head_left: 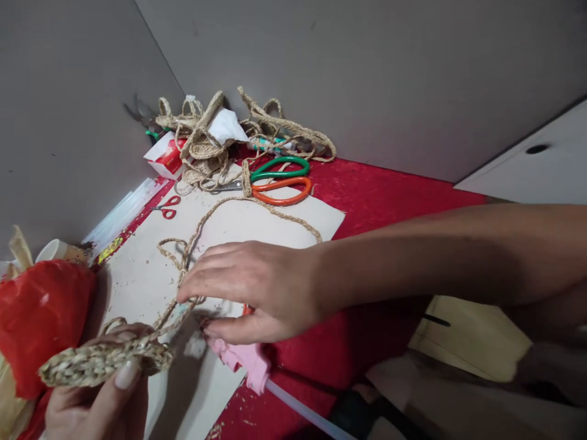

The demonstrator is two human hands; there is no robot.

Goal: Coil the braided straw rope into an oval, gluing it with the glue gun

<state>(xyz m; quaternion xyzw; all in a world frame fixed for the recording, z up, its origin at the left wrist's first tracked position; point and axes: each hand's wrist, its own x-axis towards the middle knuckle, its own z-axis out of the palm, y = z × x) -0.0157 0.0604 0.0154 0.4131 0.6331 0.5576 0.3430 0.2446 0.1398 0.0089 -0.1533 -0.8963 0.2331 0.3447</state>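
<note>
A flat woven straw piece [98,365] is pinched between the thumb and fingers of my left hand [103,403] at the lower left. From its right end a braided straw cord [202,223] runs up over the white sheet [316,211] and loops back toward my right wrist. My right hand [257,290] hovers palm down near the cord, its thumb apart from its fingers; whether the fingertips touch the cord is unclear. Below that thumb is a pink glue gun [252,360] with a clear stick.
Scissors with green and orange handles [282,189], small red scissors [169,208], a straw cord pile [206,146], a red-white box [167,156] and clear sticks [121,211] lie behind. A red bag [46,318] and paper cup [59,250] are at left. Grey walls border the red cloth [371,192].
</note>
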